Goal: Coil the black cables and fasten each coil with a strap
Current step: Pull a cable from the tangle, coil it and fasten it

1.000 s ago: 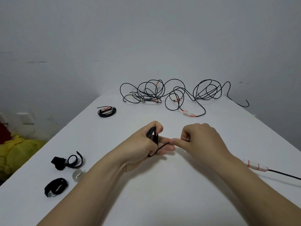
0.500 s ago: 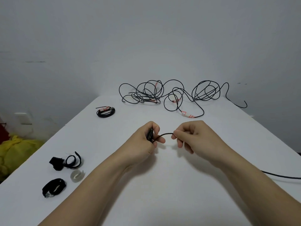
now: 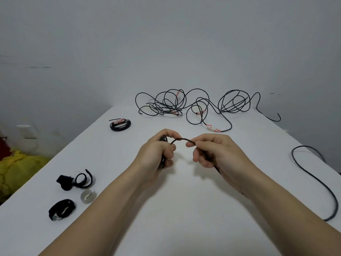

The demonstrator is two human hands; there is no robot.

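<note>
Above the bench [image 3: 184, 209], left hand [image 3: 156, 152] grips the part-wound coil [image 3: 163, 139]; right hand [image 3: 212, 150] pinches the cable [image 3: 181, 139]. Winding in progress; next, lay this loop onto the coil.

Hands: two, left hand [image 3: 156, 154] and right hand [image 3: 217, 152]. Held cable [image 3: 181, 139]: one, gripped by both. Finished coil [image 3: 120, 124]: one. Table [image 3: 184, 209]: one. Loose tangle [image 3: 184, 106] at far edge: one heap, number of cables in it cannot be told. Black straps near left edge: two sure, curled strap [image 3: 84, 180] and folded strap [image 3: 61, 209] — black clump [image 3: 64, 182] touching curled one may be third. Pale curled strip [image 3: 88, 196]: one. Yellow bundle [image 3: 20, 169] off table — one.
</note>
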